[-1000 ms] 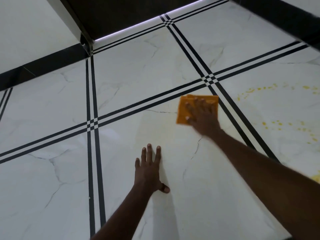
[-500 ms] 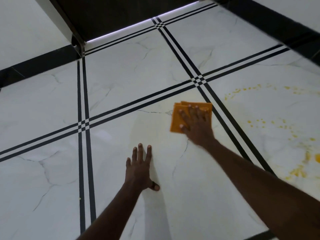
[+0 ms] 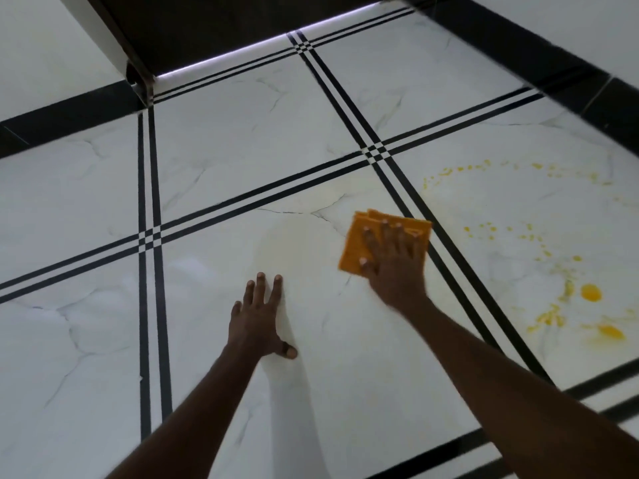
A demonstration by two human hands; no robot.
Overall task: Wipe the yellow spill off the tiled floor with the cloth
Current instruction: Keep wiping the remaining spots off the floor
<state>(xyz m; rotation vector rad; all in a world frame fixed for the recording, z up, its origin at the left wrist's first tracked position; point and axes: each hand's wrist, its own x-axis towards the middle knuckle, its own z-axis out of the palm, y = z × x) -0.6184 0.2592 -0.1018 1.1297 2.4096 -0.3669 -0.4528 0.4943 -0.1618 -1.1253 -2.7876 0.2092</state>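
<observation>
Wiping the tiled floor [image 3: 224, 160] with a folded orange cloth [image 3: 356, 243], just left of the black double stripe [image 3: 460, 274].

Right hand [image 3: 394, 264] presses the cloth flat, fingers spread on it, not gripping; left hand [image 3: 259, 319] braces open on the tile. Yellow spill [image 3: 587, 293], scattered drops and two thicker blobs, lies untouched on the tile across the stripe, so the next stroke likely needs a reach rightward.

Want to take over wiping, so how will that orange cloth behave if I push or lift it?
The orange cloth is folded flat under the right hand, so it's probably floppy and light. It likely slides easily on the glossy tiled floor.
</observation>
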